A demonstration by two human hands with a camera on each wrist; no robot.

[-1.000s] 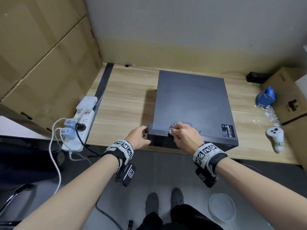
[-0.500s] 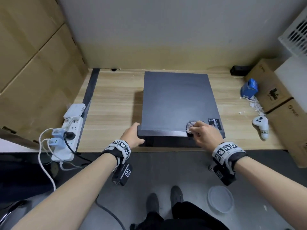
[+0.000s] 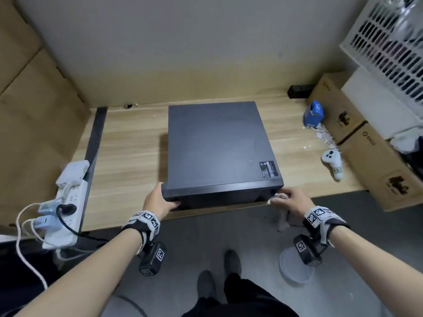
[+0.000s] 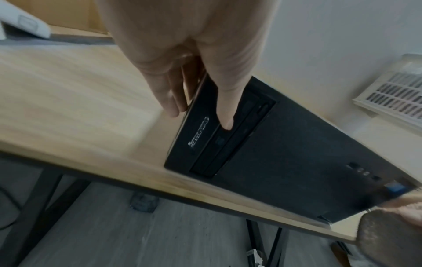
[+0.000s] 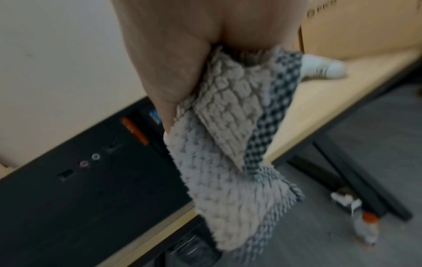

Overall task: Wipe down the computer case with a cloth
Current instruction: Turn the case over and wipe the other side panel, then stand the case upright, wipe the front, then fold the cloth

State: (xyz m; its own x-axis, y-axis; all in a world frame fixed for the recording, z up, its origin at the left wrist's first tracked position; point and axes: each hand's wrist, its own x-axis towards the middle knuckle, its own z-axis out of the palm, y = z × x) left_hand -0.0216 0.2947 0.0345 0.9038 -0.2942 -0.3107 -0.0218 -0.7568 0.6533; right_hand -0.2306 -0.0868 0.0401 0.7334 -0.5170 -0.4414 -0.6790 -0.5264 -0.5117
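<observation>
On our left a white power strip (image 3: 68, 202) lies at the edge of the pale wood-grain desk (image 3: 128, 156). Our left hand (image 3: 158, 200) clasps the near left corner of the flat, matte black case (image 3: 219, 147), thumb on its front. Our right hand (image 3: 290, 200) bunches the nubby grey cloth (image 5: 230, 144) at the near right corner. Cardboard boxes (image 3: 366, 152) stand beyond.

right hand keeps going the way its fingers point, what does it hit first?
Most likely the computer case: the right hand, gripping the cloth, points at its near right corner, already at or almost touching it. Depth is unclear.
</observation>
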